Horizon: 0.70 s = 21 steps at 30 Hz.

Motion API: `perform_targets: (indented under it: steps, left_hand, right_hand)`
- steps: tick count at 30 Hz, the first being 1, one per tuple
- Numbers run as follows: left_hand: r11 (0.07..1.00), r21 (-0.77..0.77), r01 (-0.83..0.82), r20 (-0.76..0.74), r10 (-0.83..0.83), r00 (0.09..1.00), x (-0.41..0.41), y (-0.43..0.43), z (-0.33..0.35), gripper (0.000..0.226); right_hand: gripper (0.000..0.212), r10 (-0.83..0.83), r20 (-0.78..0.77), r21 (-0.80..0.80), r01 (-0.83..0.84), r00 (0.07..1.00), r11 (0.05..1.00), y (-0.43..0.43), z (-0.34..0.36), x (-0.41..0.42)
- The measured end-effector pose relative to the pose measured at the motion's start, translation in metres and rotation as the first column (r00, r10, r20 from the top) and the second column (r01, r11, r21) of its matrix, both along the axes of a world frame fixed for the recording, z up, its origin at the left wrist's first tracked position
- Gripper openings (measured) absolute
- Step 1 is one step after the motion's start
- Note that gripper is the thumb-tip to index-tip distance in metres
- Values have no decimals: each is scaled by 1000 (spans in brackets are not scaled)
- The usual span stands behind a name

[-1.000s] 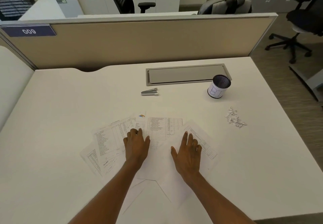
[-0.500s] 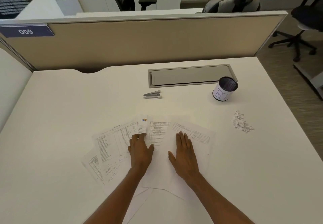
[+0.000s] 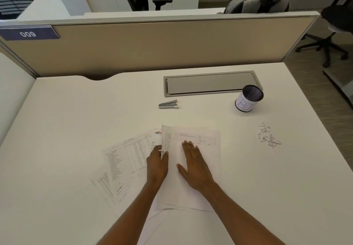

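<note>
The paper stack lies squared up and lengthwise on the desk, directly under both hands, its printed table showing just beyond the right fingertips. The right hand lies flat on the top sheet, fingers straight and close together, thumb spread out toward the left hand, palm pressing the paper down. The left hand is at the stack's left edge: its fingers are curled and the thumb sits over the edge, so a strip of white paper shows pinched between thumb and fingers. To the left of the left hand, partly under its wrist, the fanned sheets lie askew, overlapping one another, with printed columns and some handwriting near their lower ends; their near corners stick out below the stack between the two forearms. Beyond the left hand, well apart from the papers, a stapler lies on its side. Farther out beyond the right hand runs a grey cable tray lid set flush in the desk, and just at its right end stands a black mesh pen cup wrapped in a white label with blue lettering. To the right of the right hand, well apart, is a small heap of paper scraps. A beige partition closes the far side of the desk and carries a number plate reading 009 at its left end.
</note>
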<state>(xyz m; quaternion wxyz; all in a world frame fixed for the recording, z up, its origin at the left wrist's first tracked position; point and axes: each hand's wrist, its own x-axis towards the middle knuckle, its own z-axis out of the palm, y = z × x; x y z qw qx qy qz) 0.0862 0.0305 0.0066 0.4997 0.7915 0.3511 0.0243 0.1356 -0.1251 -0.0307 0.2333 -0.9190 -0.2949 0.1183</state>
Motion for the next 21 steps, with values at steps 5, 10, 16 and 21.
perform_targets:
  steps: [5, 10, 16, 21]
  left_hand:
    - [997, -66, -31, 19, 33, 999, -2, 5, -2, 33]
    - [979, -180, -92, 21, 97, 995, -7, 4, -3, 29]
    - [918, -363, -158, 44, 187, 981, -12, 8, -1, 20]
    - [845, -500, -191, 89, 269, 959, -17, 12, 6, 22]
  right_hand:
    - [74, 115, 9, 41, -116, 993, 992, 7, -6, 5]
    - [68, 221, -4, 145, -218, 975, 965, 6, 1, 8]
    - [83, -313, -84, 370, 321, 946, 872, -25, 14, 27]
    - [88, -443, -383, 412, 579, 811, 703, -55, 30, 37]
